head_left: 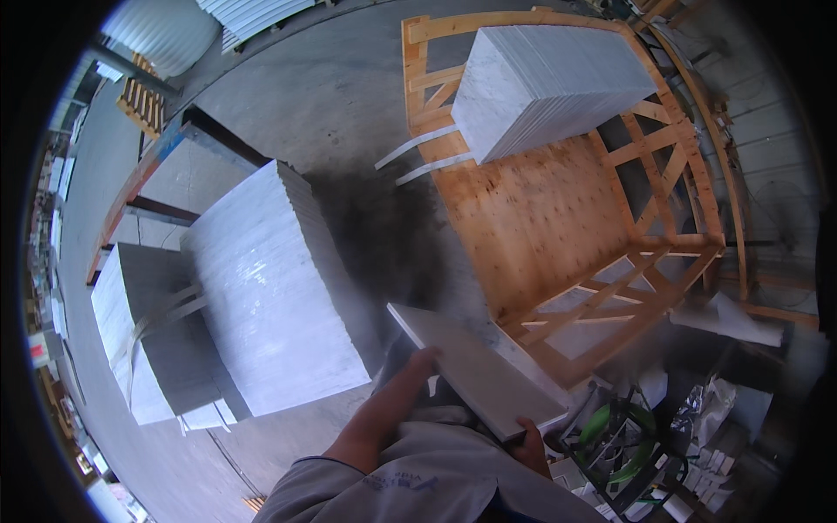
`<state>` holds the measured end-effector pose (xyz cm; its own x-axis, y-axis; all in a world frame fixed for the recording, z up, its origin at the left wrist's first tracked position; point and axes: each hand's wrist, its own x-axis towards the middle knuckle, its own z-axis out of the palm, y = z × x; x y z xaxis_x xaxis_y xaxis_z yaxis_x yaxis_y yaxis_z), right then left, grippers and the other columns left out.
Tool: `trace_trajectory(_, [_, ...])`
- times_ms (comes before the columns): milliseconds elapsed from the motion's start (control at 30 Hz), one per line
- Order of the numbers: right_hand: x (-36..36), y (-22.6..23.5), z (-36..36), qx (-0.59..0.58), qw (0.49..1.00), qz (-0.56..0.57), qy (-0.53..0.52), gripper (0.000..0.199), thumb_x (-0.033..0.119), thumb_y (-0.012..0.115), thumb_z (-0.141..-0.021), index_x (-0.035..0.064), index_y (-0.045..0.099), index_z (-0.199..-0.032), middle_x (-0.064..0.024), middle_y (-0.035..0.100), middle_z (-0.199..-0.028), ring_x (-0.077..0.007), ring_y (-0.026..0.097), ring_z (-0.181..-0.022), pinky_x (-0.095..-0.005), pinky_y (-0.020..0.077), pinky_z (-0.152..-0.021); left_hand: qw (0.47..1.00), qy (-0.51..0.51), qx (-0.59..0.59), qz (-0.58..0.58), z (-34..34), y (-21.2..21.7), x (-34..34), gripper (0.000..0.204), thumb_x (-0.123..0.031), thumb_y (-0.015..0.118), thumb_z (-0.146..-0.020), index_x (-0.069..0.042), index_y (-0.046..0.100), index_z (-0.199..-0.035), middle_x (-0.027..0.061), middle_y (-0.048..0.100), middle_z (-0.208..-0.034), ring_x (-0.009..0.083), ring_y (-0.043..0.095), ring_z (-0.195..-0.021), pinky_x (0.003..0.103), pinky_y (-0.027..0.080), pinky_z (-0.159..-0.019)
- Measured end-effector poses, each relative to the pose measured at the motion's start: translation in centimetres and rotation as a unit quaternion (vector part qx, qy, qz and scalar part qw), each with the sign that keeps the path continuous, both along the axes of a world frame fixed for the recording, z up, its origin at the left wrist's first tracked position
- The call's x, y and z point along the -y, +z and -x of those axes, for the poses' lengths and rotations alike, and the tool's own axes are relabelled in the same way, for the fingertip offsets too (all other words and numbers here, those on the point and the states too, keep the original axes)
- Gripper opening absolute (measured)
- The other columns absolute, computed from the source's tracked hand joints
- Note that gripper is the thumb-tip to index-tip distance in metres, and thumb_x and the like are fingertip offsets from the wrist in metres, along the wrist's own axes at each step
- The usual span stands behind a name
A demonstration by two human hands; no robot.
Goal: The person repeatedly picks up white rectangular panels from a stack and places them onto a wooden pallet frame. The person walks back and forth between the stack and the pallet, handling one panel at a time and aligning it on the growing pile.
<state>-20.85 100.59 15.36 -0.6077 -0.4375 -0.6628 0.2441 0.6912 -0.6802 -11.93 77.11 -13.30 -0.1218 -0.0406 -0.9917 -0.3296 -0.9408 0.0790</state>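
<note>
Slab (478,370) was clamped in the fingers of left hand (424,360) and right hand (530,448), apparently mid-transfer, the next move probably calling for lowering it into the crate (540,231) beyond the fingers.

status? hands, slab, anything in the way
Left hand, right hand gripping stone slab at its edges. Slab's broad face showing. Wooden crate close beyond; contact unclear.

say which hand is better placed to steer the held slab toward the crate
Probably the right hand: it holds the near end of the slab, close to the crate. The left hand is farther up it, nearer the white slab stack.
</note>
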Motion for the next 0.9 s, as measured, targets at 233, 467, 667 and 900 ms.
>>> trace_trajectory(233, [7.6, 1.5, 2.9, -0.116, 0.993, -0.034, 0.009, 0.041, 0.01, 0.064, -0.075, -0.0017, 0.049, -0.112, -0.0219, 0.056, -0.106, -0.0308, 0.055, -0.102, -0.0357, 0.0416, -0.09, 0.985, -0.166, 0.018, 0.045, 7.1, 1.8, 9.9, 0.032, -0.023, 0.064, -0.076, -0.006, 0.06, -0.102, 0.0158, 0.056, -0.099, 0.0287, 0.058, -0.083, 0.044, 0.052, -0.066])
trace_trajectory(467, [14.0, -0.1, 8.8, 0.017, 0.978, 0.054, -0.201, 0.04, 0.008, 0.06, -0.078, -0.0019, 0.047, -0.115, -0.018, 0.056, -0.108, -0.0278, 0.054, -0.104, -0.0341, 0.0428, -0.089, 0.977, -0.199, 0.031, 0.062, 15.1, -1.0, 17.7, 0.033, -0.023, 0.061, -0.079, -0.006, 0.056, -0.108, 0.0116, 0.057, -0.094, 0.0253, 0.058, -0.079, 0.042, 0.052, -0.066])
trace_trajectory(667, [19.9, 0.3, 17.3, 0.079, 0.976, 0.073, -0.191, 0.05, -0.001, 0.062, -0.072, 0.0011, 0.044, -0.118, -0.0226, 0.053, -0.114, -0.0304, 0.049, -0.112, -0.0342, 0.0337, -0.099, 0.936, -0.308, -0.081, 0.15, 19.8, -4.7, 24.1, 0.035, -0.02, 0.063, -0.078, -0.007, 0.055, -0.109, 0.0091, 0.059, -0.095, 0.0251, 0.059, -0.082, 0.04, 0.052, -0.068])
trace_trajectory(900, [27.1, -3.7, 24.2, 0.258, 0.781, 0.211, -0.529, 0.046, 0.003, 0.059, -0.075, -0.0021, 0.044, -0.118, -0.021, 0.051, -0.116, -0.0327, 0.048, -0.114, -0.0375, 0.0329, -0.101, 0.99, -0.111, 0.024, 0.084, 30.3, -0.6, 30.1, 0.032, -0.01, 0.064, -0.072, 0.001, 0.054, -0.1, 0.0131, 0.055, -0.085, 0.026, 0.057, -0.071, 0.042, 0.05, -0.061])
